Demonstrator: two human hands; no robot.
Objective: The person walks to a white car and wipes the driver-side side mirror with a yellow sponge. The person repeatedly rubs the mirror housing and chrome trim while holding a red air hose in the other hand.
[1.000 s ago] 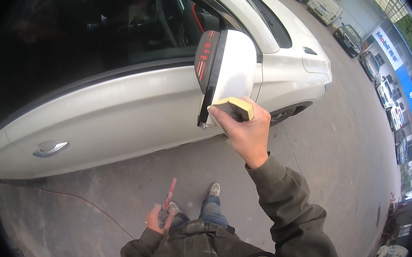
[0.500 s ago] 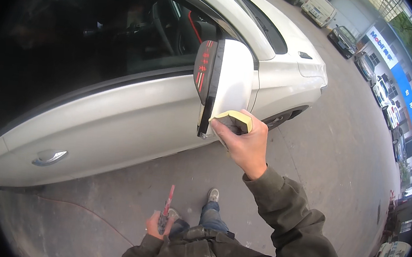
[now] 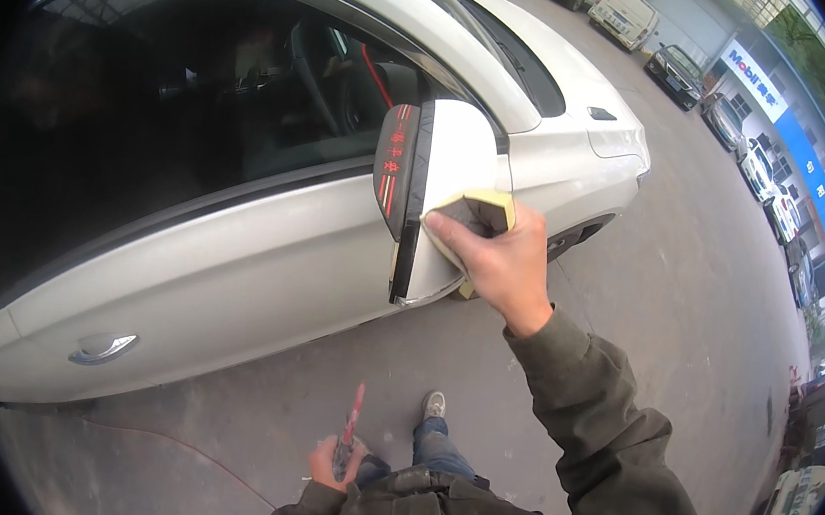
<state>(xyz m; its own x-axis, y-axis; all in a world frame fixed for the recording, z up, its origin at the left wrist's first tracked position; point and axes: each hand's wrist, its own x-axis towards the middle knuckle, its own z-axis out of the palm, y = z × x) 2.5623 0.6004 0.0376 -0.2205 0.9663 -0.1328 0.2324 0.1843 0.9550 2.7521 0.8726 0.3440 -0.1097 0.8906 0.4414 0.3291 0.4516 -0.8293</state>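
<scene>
My right hand is closed round a bent piece of sandpaper, yellow on one face and grey on the other. It is at the outer white shell of a car's side mirror, the thumb over the paper's near edge. The palm hides where the paper meets the shell. Low in front of my body, my left hand grips a narrow reddish tool pointing upward. Its lower part is stained grey; its exact kind is unclear.
The mirror juts from a white car with a dark side window and chrome door handle. A thin red hose lies on the concrete floor. Several parked cars line a building at the far right.
The view has shifted, so the mirror appears lower. Against the mirror's shell, my right hand sits slightly higher, and a yellow corner of the paper now shows below it. My left hand keeps its grip.
</scene>
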